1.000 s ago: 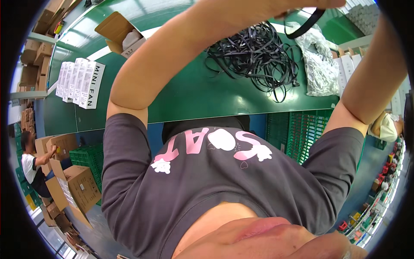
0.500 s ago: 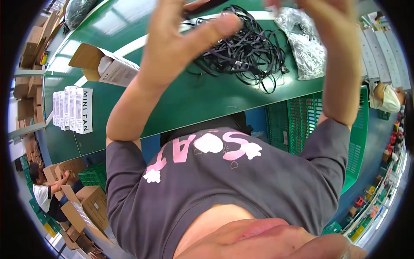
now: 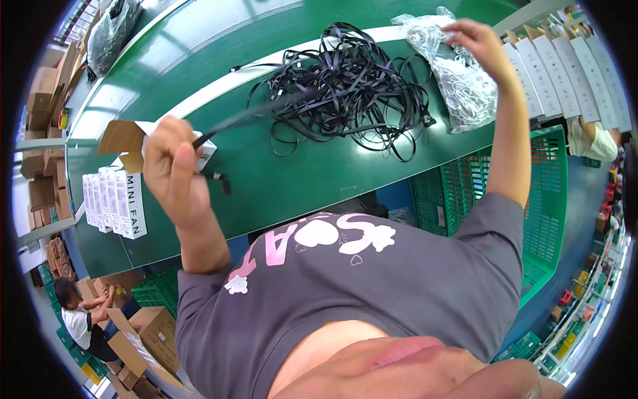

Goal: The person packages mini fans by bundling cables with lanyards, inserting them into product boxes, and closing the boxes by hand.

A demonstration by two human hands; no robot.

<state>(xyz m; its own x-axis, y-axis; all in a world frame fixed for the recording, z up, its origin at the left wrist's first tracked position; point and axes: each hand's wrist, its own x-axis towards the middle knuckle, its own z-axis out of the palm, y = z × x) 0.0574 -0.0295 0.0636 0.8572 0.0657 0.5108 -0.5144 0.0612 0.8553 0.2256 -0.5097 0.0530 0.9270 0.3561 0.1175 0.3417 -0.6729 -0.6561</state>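
Note:
My left hand (image 3: 174, 166) is closed on a black cable (image 3: 219, 124), pulled out to the left of the pile. The cable's connector end hangs below my fingers, and its other part is blurred toward the tangle. A heap of black cables (image 3: 352, 93) with small plugs lies mid-table. At the far right, my right hand (image 3: 482, 46) has its fingers spread over a clear plastic bag (image 3: 465, 93) full of white cords or straps. Whether its fingertips touch the bag I cannot tell.
An opened carton (image 3: 123, 137) stands behind my left hand, beside a row of white boxes (image 3: 126, 203). More white boxes (image 3: 555, 76) line the right end of the green table (image 3: 299, 176). A green crate (image 3: 545, 219) sits below the edge. Another person (image 3: 83, 316) handles cartons at lower left.
My left hand has moved left and down, drawing a cable from the pile. My right hand has moved out to the right, over the bag of white cords.

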